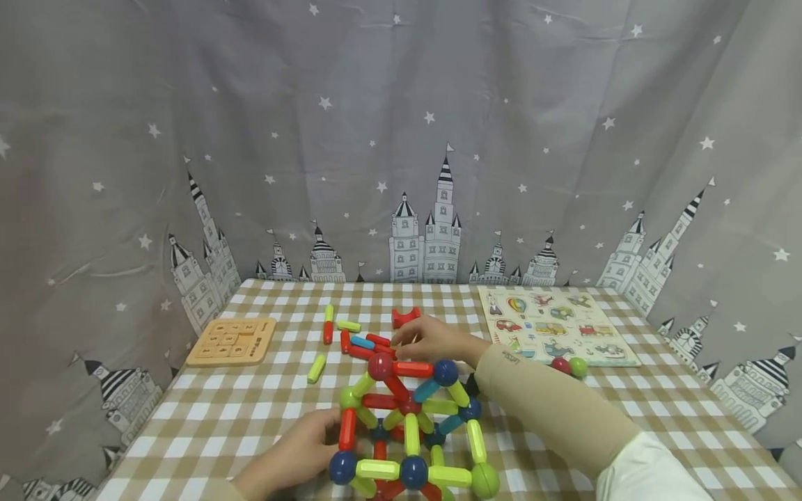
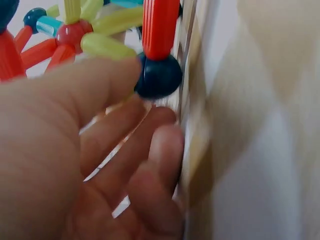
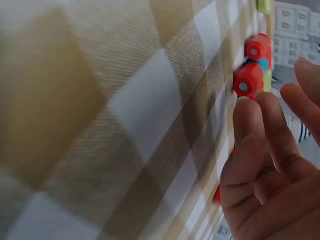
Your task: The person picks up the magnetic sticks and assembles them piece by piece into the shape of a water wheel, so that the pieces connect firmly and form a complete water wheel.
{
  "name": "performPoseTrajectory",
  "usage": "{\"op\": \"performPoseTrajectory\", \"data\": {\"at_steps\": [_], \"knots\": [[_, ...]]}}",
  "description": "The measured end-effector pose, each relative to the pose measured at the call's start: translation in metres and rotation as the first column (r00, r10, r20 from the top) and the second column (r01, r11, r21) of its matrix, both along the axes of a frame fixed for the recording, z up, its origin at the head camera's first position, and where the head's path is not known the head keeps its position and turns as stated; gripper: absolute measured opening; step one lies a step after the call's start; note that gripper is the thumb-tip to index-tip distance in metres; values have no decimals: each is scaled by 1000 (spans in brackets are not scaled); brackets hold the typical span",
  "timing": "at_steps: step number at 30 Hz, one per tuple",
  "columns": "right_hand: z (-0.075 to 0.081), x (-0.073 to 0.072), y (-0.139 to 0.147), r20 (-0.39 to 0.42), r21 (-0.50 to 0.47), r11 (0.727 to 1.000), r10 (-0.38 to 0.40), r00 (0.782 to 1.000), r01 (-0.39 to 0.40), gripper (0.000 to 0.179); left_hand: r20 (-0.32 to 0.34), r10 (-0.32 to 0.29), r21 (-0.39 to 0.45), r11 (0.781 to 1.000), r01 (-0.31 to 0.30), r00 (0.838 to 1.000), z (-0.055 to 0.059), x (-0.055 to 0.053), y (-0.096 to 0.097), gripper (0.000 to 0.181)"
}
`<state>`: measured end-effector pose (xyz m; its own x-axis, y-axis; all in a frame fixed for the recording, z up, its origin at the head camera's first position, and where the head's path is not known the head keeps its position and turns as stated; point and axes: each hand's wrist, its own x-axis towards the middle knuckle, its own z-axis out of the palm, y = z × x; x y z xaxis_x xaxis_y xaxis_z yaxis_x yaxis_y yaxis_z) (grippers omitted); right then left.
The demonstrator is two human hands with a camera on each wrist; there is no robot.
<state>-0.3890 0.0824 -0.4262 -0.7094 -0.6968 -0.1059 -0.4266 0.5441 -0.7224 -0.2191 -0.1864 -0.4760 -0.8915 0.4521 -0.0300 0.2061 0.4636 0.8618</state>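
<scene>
A frame of magnetic sticks and balls (image 1: 411,423), in red, lime, teal and navy, stands at the table's front. My left hand (image 1: 299,445) holds its lower left side. The left wrist view shows the thumb (image 2: 107,82) against a navy ball (image 2: 161,76) under a red stick (image 2: 160,27), with the other fingers curled below. My right hand (image 1: 432,339) reaches past the frame to loose red magnetic sticks (image 1: 379,340). From the right wrist, its bent fingers (image 3: 248,120) lie just by a red stick's end (image 3: 248,80); contact is unclear.
Loose lime sticks (image 1: 317,369) and a blue stick (image 1: 362,342) lie left of the right hand. Behind it sits a red curved piece (image 1: 405,317). A wooden number puzzle (image 1: 266,332) is at left. At right are a picture puzzle board (image 1: 610,356) and a lime ball (image 1: 578,367).
</scene>
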Motion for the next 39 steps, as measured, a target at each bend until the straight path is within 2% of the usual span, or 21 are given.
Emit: {"op": "performPoseTrajectory", "data": {"at_steps": [3,5,7,10,13,17,20,23,27,30,34,37,39], "knots": [[3,-2,-12,-31,35,999,-4,999,5,22,15,43,76,996,-44,999,3,0,1,30],[3,-3,-18,-56,53,999,5,998,-2,21,46,82,135,987,-88,996,6,0,2,35],[2,-3,-22,-85,82,997,15,996,-8,19,45,120,186,974,-126,992,8,1,2,42],[-2,-3,-28,-152,140,990,35,988,-14,15,-14,189,228,957,-181,982,11,5,2,51],[-6,-4,-33,-211,188,982,36,977,4,12,-99,235,252,946,-204,967,13,10,2,55],[-9,-4,-38,-258,217,976,30,966,28,12,-146,245,296,935,-195,958,12,14,2,42],[-11,-3,-38,-262,235,971,18,965,46,12,-188,242,334,927,-170,952,10,13,3,30],[-10,-2,-33,-229,242,968,-14,973,70,12,-230,252,350,923,-162,940,7,12,6,28],[-2,2,-20,-185,241,966,-46,982,90,10,-237,289,334,921,-201,928,8,11,7,27],[5,10,0,-152,235,970,-24,988,60,9,-230,312,328,917,-228,922,10,11,10,27],[9,20,23,-132,261,965,29,991,7,10,-254,311,327,919,-221,916,12,11,10,27],[9,28,34,-143,305,952,30,989,15,21,-273,298,337,920,-200,915,10,10,10,27],[7,32,39,-146,338,941,24,989,27,28,-260,295,347,917,-197,919,7,8,10,27]]}}
